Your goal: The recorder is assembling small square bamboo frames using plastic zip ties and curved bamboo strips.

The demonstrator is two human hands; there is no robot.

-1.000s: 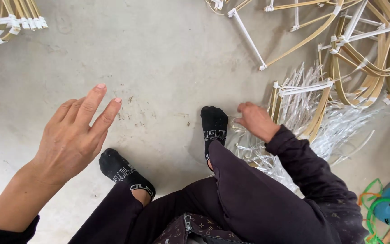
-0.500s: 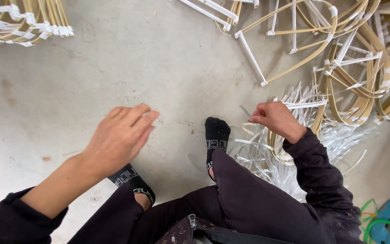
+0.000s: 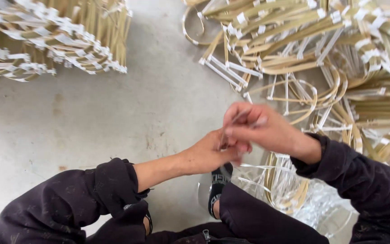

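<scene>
Left hand: left hand (image 3: 213, 152) curled, fingers meeting the right hand; hold unclear.
Right hand: right hand (image 3: 267, 131) pinching a thin white strip (image 3: 235, 121).
Behind: bamboo frames (image 3: 339, 54) on concrete floor (image 3: 113, 122).

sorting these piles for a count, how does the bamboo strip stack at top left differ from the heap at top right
The tan bamboo strip stack at top left lies fairly orderly, its strips running side by side with white bindings lined along its edge; the tan bamboo strip heap at top right is tangled, with curved hoops and straight pieces crossing. The left stack is compact, while the right heap spreads wider, down past the right hand. Both are tan strips bound in white, resting on the grey concrete floor.
</scene>
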